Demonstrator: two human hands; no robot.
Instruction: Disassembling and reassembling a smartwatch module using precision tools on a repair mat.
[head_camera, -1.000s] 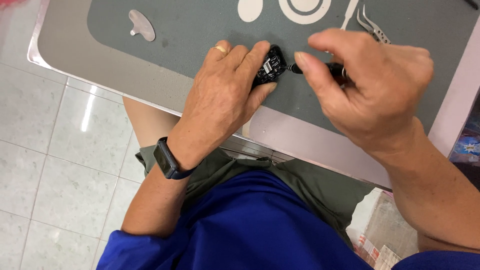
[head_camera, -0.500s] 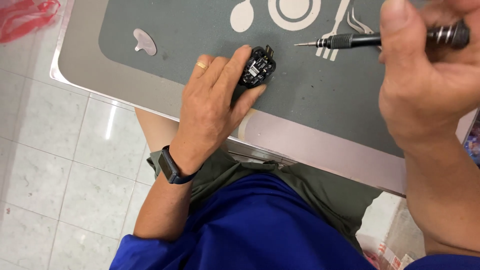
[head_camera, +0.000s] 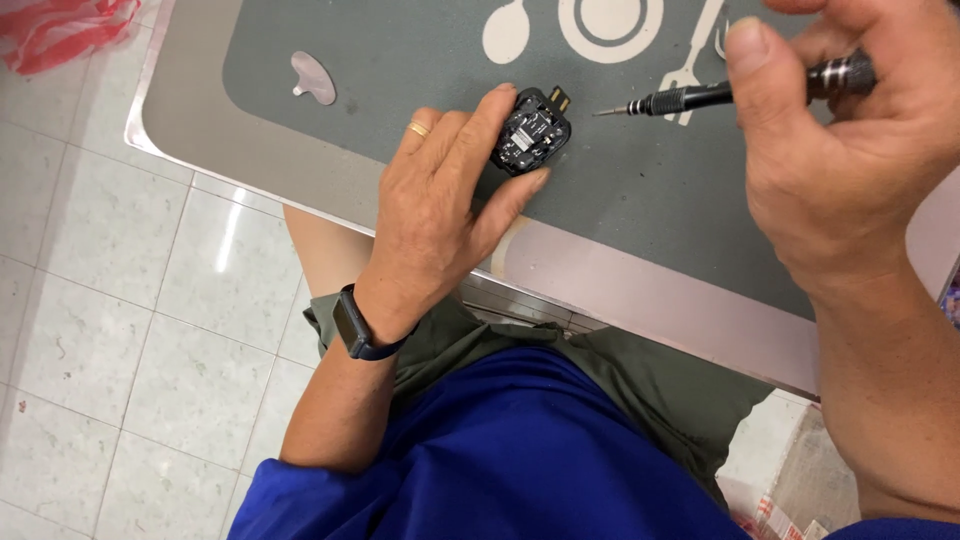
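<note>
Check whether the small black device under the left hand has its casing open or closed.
Open: the black device lies flat on the grey mat, internal parts exposed.

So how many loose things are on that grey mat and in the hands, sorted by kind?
Small black electronic module, held down by the left hand: 1
Precision screwdriver, held in the right hand: 1
Flat pale grey tab-shaped piece lying on the mat: 1
Total: 3
</note>
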